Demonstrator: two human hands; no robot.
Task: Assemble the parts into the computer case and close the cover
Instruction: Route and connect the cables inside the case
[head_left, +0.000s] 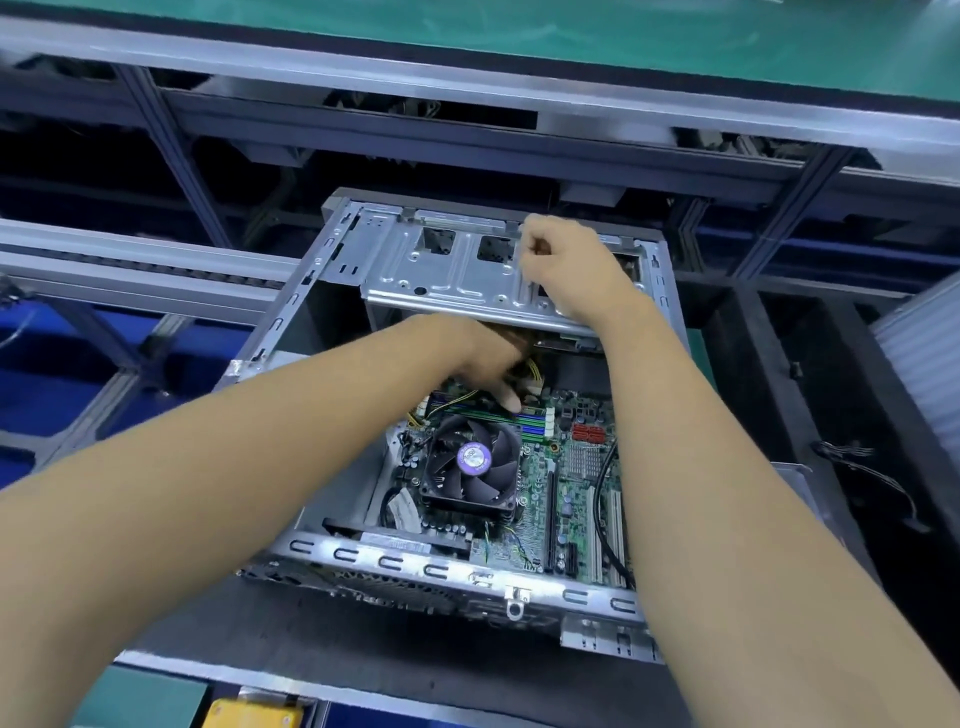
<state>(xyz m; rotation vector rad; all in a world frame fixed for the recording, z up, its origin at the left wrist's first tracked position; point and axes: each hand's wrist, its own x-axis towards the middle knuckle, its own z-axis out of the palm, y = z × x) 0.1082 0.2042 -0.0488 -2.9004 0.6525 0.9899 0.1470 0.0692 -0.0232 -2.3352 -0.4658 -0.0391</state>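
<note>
Both hands reach into the open computer case (291, 306) holding a motherboard (566, 499).

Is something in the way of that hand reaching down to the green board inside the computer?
Yes. The raised metal drive cage hangs over the far part of the motherboard, so the left hand goes in under its edge. The right hand rests on top of the cage. Yellow wires also sit beside the left fingers.

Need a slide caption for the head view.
Left hand reaches under the drive cage while right hand rests on it.
</note>
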